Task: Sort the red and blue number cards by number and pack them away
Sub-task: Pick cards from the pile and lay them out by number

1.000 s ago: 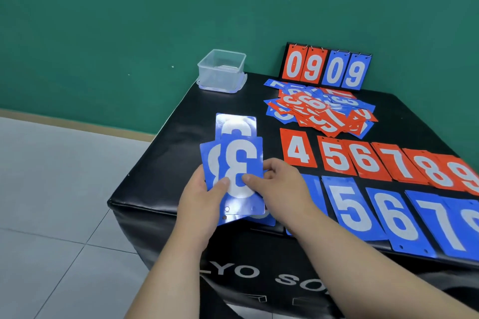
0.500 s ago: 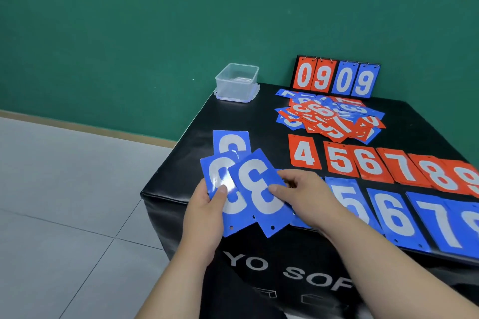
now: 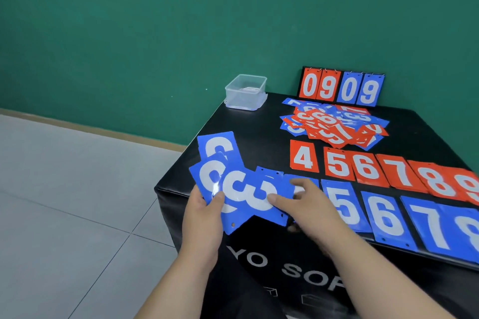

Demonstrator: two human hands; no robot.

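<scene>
My left hand (image 3: 203,217) grips a fan of blue number cards (image 3: 215,179) at the black table's near left corner. My right hand (image 3: 303,204) pinches one blue 3 card (image 3: 261,197), turned sideways and drawn to the right of the fan. A row of red cards (image 3: 368,166) runs from 4 to 9. Below it lies a row of blue cards (image 3: 388,217) from 5 to 8; its left end is hidden under my right hand. A mixed heap of red and blue cards (image 3: 334,122) lies behind the rows.
A clear plastic box (image 3: 245,92) stands at the black table's (image 3: 259,134) far left corner. A scoreboard (image 3: 342,88) reading 09 09 leans against the green wall. Grey floor tiles lie to the left.
My right hand has pulled the top blue 3 card rightward off the fan and rotated it sideways. The view has shifted left and down, so the table sits further right.
</scene>
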